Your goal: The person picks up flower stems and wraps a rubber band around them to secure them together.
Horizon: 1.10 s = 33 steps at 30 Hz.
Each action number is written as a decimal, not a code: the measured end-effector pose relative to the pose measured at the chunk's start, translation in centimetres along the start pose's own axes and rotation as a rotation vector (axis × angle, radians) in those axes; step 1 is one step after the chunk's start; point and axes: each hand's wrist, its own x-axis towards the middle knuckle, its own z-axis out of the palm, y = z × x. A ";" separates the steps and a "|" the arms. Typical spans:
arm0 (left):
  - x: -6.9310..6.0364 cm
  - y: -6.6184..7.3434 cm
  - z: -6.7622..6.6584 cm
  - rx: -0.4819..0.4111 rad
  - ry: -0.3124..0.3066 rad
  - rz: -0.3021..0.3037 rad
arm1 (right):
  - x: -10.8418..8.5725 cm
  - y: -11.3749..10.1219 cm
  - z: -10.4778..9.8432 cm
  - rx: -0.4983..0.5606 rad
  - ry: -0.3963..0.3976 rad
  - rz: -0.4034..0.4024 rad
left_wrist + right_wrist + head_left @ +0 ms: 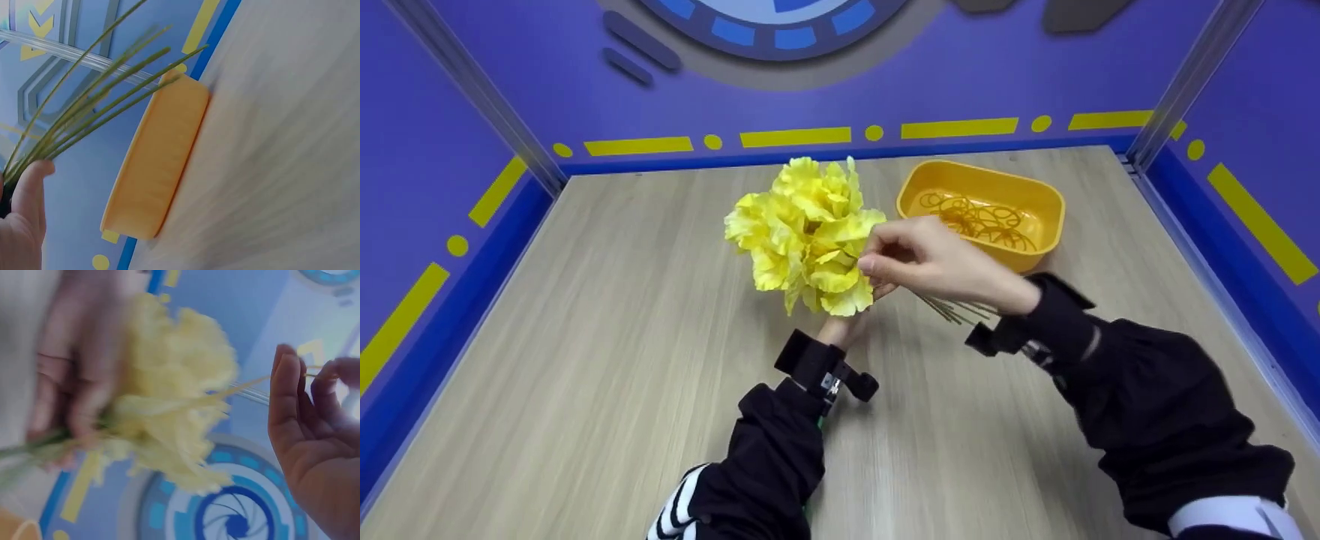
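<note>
"Starting at the left, what are you seeing?"

"A black left sleeve (772, 457) with white stripes is reaching in from about seven o'clock of centre. Just left of centre, ruffled yellow flowers (806, 240) are bunching together above the wooden table (622, 337)."

"What is the left hand (25, 216) doing?"

"It is gripping the green stems (45, 140) beneath the blooms, its thumb lying against them. From overhead the flowers are hiding most of that hand, and the stem ends are pointing toward four o'clock."

"And the right hand (937, 259)?"

"It is meeting the flowers' three o'clock edge in the head view, its fingers curling round a thin rubber band (250, 384). In the right wrist view, that band is running straight to the bunch, keeping the two hands apart."

"What is sitting farther right?"

"A yellow-orange tub (982, 180) is resting on the table at about two o'clock, holding loosely tangled rubber bands (960, 217)."
</note>
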 end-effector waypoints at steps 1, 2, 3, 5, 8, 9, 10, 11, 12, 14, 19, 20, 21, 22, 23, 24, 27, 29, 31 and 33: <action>-0.6 2.3 1.6 0.002 0.031 -0.048 | -0.1 -0.3 -0.8 0.012 0.016 -0.032; -1.1 4.5 3.2 0.015 0.057 -0.087 | -0.3 -0.4 -1.6 0.016 0.043 -0.070; -1.8 6.6 4.4 -0.015 0.048 -0.098 | -0.4 -0.3 -2.5 0.022 0.078 -0.116; -2.5 9.6 5.9 -0.025 0.057 -0.150 | -0.6 0.3 -4.2 0.047 0.159 -0.199; -2.9 11.9 6.6 -0.093 0.046 -0.221 | -0.9 2.3 -6.3 0.058 0.293 -0.272; -3.0 12.4 6.7 -0.128 0.039 -0.233 | -1.0 3.2 -6.7 0.043 0.332 -0.295; -3.0 12.7 6.7 -0.160 0.035 -0.242 | -1.1 4.3 -6.9 0.015 0.371 -0.308; -2.9 12.8 6.7 -0.202 0.036 -0.246 | -1.2 5.4 -7.0 -0.013 0.411 -0.316; -2.9 12.9 6.7 -0.244 0.035 -0.251 | -1.3 6.6 -6.9 -0.047 0.451 -0.321; -2.7 13.0 6.8 -0.322 0.030 -0.261 | -1.5 8.8 -6.3 -0.115 0.533 -0.345; -2.7 14.2 8.0 -0.576 0.090 -0.262 | -1.7 13.2 -3.5 -0.387 0.689 -0.513; -2.7 14.5 8.3 -0.624 0.117 -0.250 | -1.7 13.8 -2.9 -0.461 0.698 -0.564; -2.6 14.8 8.6 -0.670 0.150 -0.235 | -1.7 14.4 -2.4 -0.546 0.702 -0.619; -2.5 15.1 8.9 -0.705 0.190 -0.216 | -1.7 14.7 -1.9 -0.609 0.699 -0.666; -2.3 15.3 9.2 -0.732 0.237 -0.197 | -1.8 14.9 -1.5 -0.668 0.691 -0.718; -2.0 15.5 9.4 -0.751 0.287 -0.177 | -1.8 15.0 -1.1 -0.720 0.680 -0.759; -1.2 15.5 9.7 -0.745 0.451 -0.110 | -1.7 14.7 0.4 -0.828 0.634 -0.857; -0.8 15.3 9.8 -0.688 0.539 -0.060 | -1.6 14.3 1.7 -0.863 0.598 -0.918; -0.5 14.9 9.7 -0.620 0.588 0.018 | -1.5 13.8 3.2 -0.900 0.555 -0.957; -0.5 14.3 9.7 -0.540 0.577 0.109 | -1.5 13.2 4.8 -0.906 0.498 -0.982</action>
